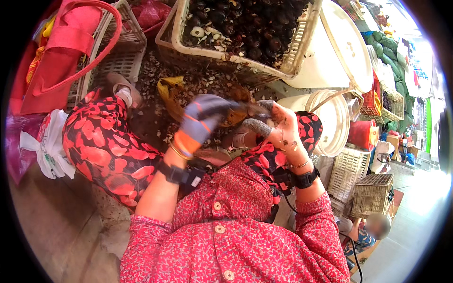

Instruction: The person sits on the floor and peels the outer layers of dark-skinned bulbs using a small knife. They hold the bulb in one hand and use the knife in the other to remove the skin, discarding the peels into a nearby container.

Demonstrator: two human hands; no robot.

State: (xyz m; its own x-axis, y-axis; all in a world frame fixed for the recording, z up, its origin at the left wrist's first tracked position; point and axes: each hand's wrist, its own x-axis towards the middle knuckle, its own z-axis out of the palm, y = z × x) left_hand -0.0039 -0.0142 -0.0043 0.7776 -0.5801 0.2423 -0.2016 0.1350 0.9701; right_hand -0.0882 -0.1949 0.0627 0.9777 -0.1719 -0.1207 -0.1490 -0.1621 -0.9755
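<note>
My left hand (205,122), in a blue-grey and orange glove, is blurred by motion. Its fingers are closed around a dark, thin thing, perhaps a knife, that reaches towards my right hand (283,127). Grey fabric sleeves cover the thumb and a finger of the right hand, whose palm is bare and dirty. A small pale piece (270,123) shows between these fingers; its kind is unclear. Below both hands lies a yellow bag or cloth (170,92) among pale peelings. Beyond it, a plastic crate (226,56) holds dark roundish pieces, perhaps water chestnuts, and one peeled white piece (197,32).
A lidded white bucket (329,122) stands by the right knee, with a larger white tub (348,46) behind. A red bag (67,53) and another crate (122,53) are at left. Stacked crates (348,173) stand at right; a person (366,235) is beyond them.
</note>
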